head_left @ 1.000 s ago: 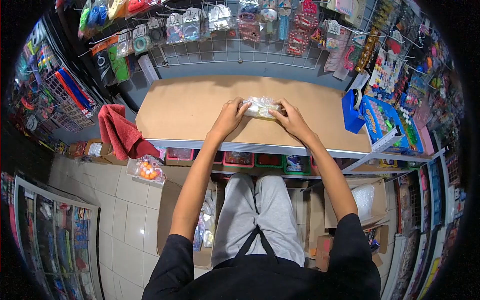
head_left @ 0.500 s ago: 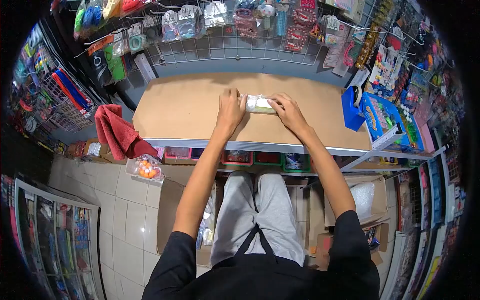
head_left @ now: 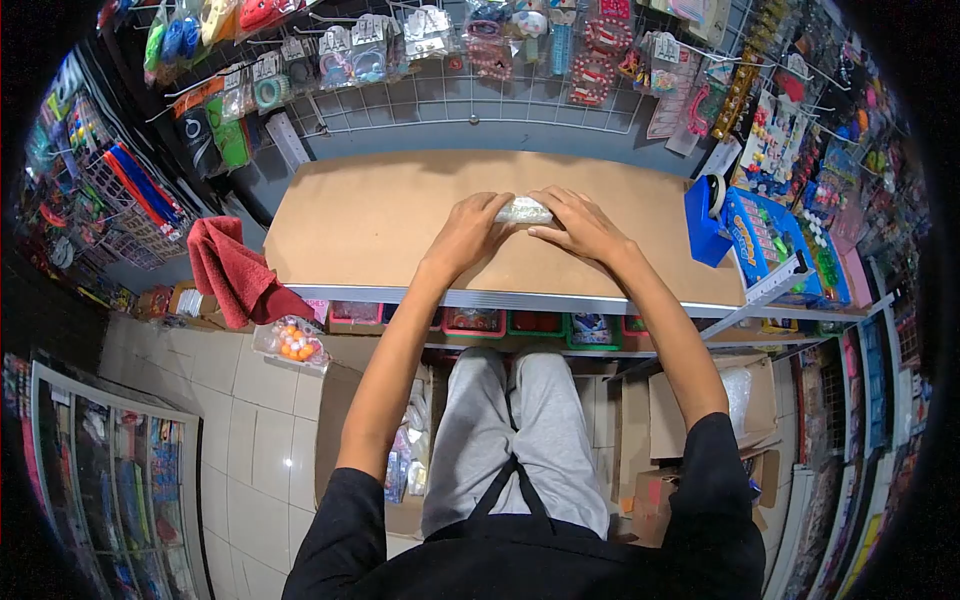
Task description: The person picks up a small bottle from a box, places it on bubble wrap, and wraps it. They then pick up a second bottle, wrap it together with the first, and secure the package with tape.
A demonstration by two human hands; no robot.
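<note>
Left hand and right hand clasp the shiny packet between them; judged light, slippery, somewhat soft; ends suit holding.

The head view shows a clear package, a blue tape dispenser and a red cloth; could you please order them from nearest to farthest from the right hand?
1. Clear package: touching the right hand.
2. Blue tape dispenser: off to the right, at the table's right end.
3. Red cloth: far left, at the table's left end.
</note>
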